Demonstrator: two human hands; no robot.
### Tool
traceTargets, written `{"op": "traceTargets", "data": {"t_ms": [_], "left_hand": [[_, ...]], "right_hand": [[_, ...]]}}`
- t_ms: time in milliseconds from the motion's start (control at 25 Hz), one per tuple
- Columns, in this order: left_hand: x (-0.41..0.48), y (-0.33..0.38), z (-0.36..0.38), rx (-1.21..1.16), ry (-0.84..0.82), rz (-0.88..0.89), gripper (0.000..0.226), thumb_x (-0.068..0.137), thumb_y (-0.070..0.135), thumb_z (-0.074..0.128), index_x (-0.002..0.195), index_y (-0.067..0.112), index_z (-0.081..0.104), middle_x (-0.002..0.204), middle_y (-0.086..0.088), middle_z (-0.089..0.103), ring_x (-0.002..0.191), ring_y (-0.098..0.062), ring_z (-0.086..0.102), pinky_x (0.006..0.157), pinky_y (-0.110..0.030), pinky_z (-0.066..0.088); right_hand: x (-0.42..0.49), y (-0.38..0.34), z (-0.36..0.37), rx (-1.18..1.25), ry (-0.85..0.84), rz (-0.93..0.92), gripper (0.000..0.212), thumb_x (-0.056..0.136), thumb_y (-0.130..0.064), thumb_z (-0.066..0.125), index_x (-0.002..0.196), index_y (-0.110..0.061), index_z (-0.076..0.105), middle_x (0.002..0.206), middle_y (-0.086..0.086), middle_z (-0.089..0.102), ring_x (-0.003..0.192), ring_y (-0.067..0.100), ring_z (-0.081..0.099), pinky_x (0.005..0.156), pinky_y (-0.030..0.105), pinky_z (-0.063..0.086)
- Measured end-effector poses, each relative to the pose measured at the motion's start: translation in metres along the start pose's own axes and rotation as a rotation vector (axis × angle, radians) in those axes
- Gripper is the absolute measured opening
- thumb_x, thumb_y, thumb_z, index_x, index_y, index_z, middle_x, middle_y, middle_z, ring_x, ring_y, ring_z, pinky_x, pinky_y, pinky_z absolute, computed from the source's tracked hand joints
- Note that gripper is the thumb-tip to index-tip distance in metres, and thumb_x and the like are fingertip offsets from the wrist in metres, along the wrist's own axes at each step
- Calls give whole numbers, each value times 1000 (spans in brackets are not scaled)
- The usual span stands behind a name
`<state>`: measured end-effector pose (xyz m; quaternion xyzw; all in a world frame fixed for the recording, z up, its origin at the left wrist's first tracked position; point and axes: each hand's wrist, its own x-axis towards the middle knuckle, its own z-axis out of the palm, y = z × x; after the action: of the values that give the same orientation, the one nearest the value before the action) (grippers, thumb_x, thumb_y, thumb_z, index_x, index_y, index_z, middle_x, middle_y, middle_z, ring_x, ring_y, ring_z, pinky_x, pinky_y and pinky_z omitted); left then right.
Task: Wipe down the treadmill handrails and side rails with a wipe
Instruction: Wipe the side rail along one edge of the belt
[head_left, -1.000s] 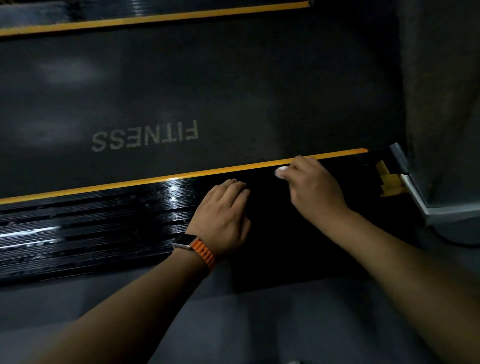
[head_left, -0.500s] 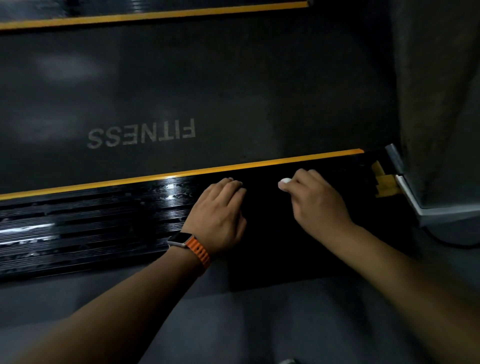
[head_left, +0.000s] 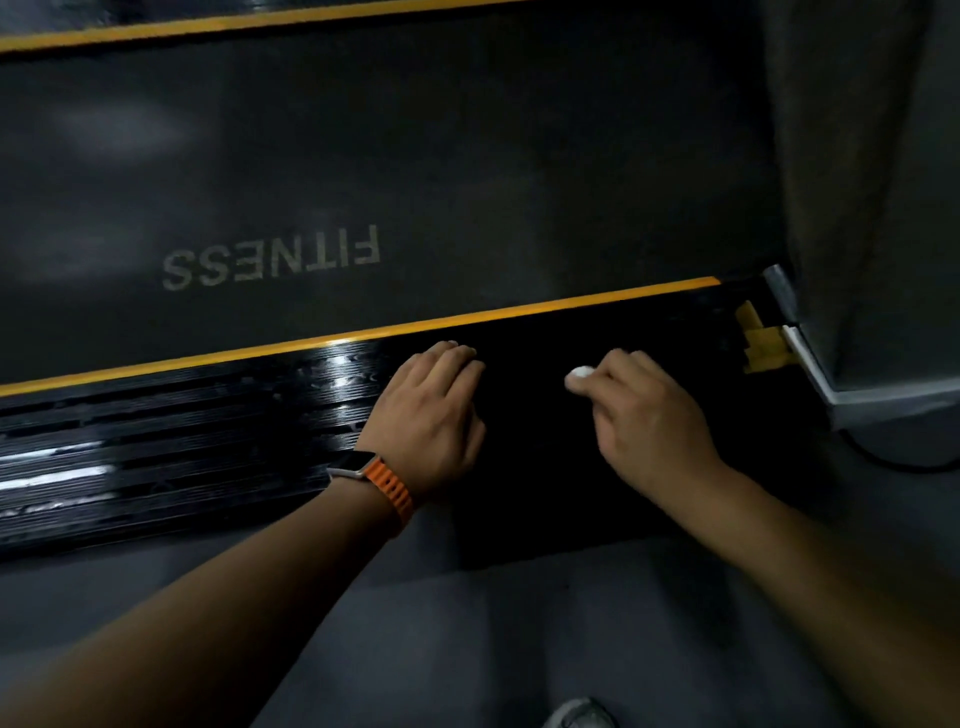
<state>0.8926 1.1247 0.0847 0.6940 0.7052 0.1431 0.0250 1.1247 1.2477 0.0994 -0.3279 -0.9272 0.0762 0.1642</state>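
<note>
The person's two hands are on the black side rail (head_left: 182, 441) of a treadmill, which runs across the view just this side of a yellow stripe (head_left: 311, 344). The left hand (head_left: 434, 410) lies palm down on the rail with its fingers straight and close together, the tips near the stripe. On that wrist sits a watch (head_left: 353, 464) with an orange strap (head_left: 390, 491). The right hand (head_left: 649, 415) is just beside it, further along the rail, with its fingers curled; it pinches a small white wipe (head_left: 579, 373), of which only a bunched bit shows at the fingertips. The wipe is on or just above the dark, shadowed part of the rail; I cannot tell whether it touches.

The ribbed part of the rail to the left shines with bright reflections. Beyond the stripe lies the grey belt (head_left: 467, 156), with the word FITNESS (head_left: 272, 262) printed on it upside down from this view. Pieces of yellow tape (head_left: 761, 345) sit at the right end of the rail, beside a grey housing (head_left: 857, 208). The grey floor (head_left: 415, 623) is nearest the camera, with the tip of a shoe (head_left: 579, 716) at the bottom edge.
</note>
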Motion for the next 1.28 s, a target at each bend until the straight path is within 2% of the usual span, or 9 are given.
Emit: {"op": "traceTargets", "data": {"t_ms": [280, 400, 520, 640, 760, 920, 1040, 1160, 1280], "left_hand": [[2, 5, 0, 11, -12, -56, 54, 90, 34, 45, 133, 4, 59, 137, -15, 57, 133, -34, 49, 113, -48, 42], [8, 11, 2, 12, -23, -92, 55, 90, 35, 42, 135, 6, 58, 139, -14, 56, 134, -34, 48, 113, -49, 42], [20, 28, 6, 0, -29, -48, 56, 92, 36, 40, 137, 7, 58, 142, -14, 57, 136, -33, 48, 114, -48, 40], [36, 46, 13, 0, -51, -25, 57, 92, 37, 41, 139, 8, 56, 146, -12, 55, 139, -33, 46, 115, -48, 38], [41, 52, 19, 11, -42, -30, 56, 91, 36, 46, 138, 7, 56, 145, -13, 55, 139, -33, 46, 114, -49, 37], [41, 50, 19, 26, -51, -31, 58, 90, 37, 44, 139, 7, 55, 145, -13, 54, 139, -34, 45, 115, -50, 36], [42, 53, 18, 10, -35, -4, 59, 89, 36, 42, 137, 5, 56, 144, -15, 55, 139, -35, 46, 114, -50, 36], [42, 52, 16, 0, -58, -2, 61, 91, 37, 39, 141, 6, 54, 148, -15, 52, 142, -33, 42, 118, -49, 32], [41, 52, 16, -3, -58, -3, 61, 92, 38, 38, 142, 5, 53, 148, -15, 52, 142, -34, 42, 118, -50, 33]], "right_hand": [[-11, -12, 0, 11, 2, -3, 31, 82, 1, 66, 108, -14, 72, 91, 3, 57, 79, 25, 54, 64, 43, 51], [-15, -12, 1, 25, 26, 59, 30, 84, -1, 64, 110, -15, 73, 92, 2, 58, 79, 25, 55, 64, 44, 50], [-22, -11, -2, 19, 9, 26, 30, 84, -3, 62, 110, -14, 73, 93, 3, 59, 80, 24, 57, 65, 44, 51], [-25, -10, -2, 23, 37, 72, 30, 87, -5, 58, 111, -15, 73, 93, 2, 60, 79, 24, 56, 64, 44, 50], [-33, -11, -3, 23, 8, 8, 31, 89, -9, 53, 112, -15, 72, 94, 2, 59, 79, 23, 56, 65, 42, 50], [-37, -8, -5, 33, 36, 84, 30, 88, -9, 54, 110, -17, 73, 93, 1, 59, 79, 24, 57, 64, 41, 49], [-42, -5, -7, 13, 4, 32, 29, 87, -11, 54, 107, -16, 73, 91, 2, 58, 77, 25, 57, 62, 41, 48], [-42, 8, -13, 16, 72, 167, 23, 84, -7, 62, 103, -15, 74, 90, 3, 59, 76, 26, 59, 59, 40, 49], [-44, 7, -10, 9, 59, 108, 22, 83, -5, 65, 102, -13, 74, 90, 3, 60, 76, 25, 60, 60, 40, 50]]}}
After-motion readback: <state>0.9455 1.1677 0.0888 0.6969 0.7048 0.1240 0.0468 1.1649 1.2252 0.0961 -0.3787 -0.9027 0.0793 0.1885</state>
